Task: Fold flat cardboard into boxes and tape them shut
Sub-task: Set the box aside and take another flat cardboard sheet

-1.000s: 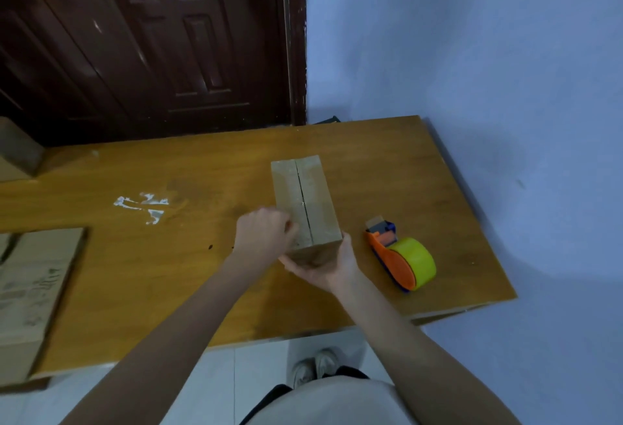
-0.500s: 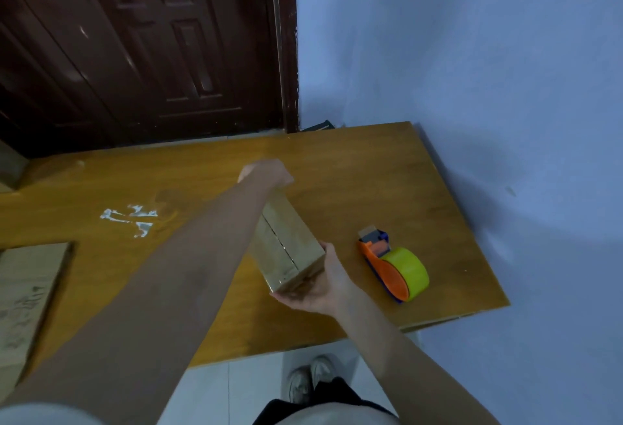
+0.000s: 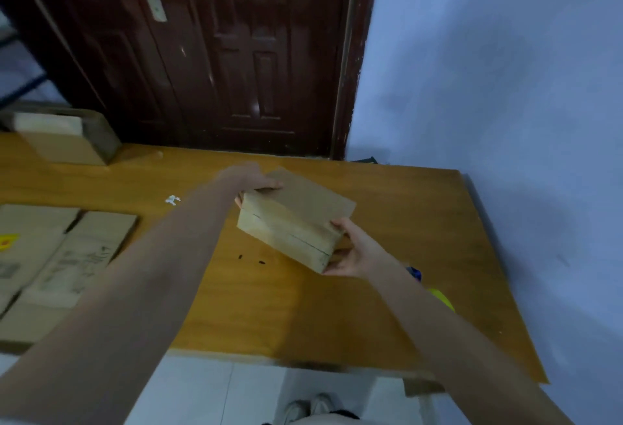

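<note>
A small taped cardboard box (image 3: 296, 219) hangs tilted above the wooden table (image 3: 387, 289), its seamed side turned toward me. My left hand (image 3: 251, 180) grips its far left end, fingers over the top edge. My right hand (image 3: 354, 251) holds its near right end from below and the side. Beside my right forearm, only a blue and yellow bit of the tape dispenser (image 3: 438, 299) shows; the rest is hidden by the arm.
Flat cardboard sheets (image 3: 57, 256) lie at the table's left. A folded box (image 3: 64, 141) stands at the far left corner. A dark door (image 3: 219, 53) and a blue wall (image 3: 488, 87) stand behind and to the right of the table.
The box has been lifted off the table and turned, so its seam now faces me. My left hand went from the near end to the far end. The view swung left.
</note>
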Tool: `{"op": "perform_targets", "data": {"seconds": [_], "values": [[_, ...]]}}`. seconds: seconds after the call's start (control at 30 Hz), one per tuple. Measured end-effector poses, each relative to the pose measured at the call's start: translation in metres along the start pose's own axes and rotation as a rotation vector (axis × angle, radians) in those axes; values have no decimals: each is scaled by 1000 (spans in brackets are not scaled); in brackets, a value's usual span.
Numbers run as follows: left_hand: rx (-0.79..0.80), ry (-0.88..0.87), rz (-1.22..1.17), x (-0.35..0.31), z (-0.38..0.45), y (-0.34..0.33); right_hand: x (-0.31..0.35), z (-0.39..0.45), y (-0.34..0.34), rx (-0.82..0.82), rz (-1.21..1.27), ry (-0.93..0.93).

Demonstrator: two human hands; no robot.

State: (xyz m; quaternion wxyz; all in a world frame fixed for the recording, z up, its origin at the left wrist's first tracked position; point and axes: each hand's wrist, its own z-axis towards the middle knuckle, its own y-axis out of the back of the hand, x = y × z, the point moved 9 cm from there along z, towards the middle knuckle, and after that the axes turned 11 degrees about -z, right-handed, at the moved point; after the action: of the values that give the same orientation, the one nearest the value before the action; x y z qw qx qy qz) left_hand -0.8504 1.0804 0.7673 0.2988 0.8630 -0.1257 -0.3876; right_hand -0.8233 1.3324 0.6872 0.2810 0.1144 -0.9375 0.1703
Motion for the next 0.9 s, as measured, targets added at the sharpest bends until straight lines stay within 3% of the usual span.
{"op": "perform_targets", "data": {"seconds": [0.17,0.37,0.57,0.9], "values": [[-77,15,-120,35,-30,37,39,5,-37,24,-329,112],[-270,38,-272,91,-54,76,56,11,-87,87,-559,195],[-440,110,-336,142,-81,93,62,26,-134,18,-899,365],[-629,129,-591,212,-127,108,43,29,-217,82,-1026,487]]}}
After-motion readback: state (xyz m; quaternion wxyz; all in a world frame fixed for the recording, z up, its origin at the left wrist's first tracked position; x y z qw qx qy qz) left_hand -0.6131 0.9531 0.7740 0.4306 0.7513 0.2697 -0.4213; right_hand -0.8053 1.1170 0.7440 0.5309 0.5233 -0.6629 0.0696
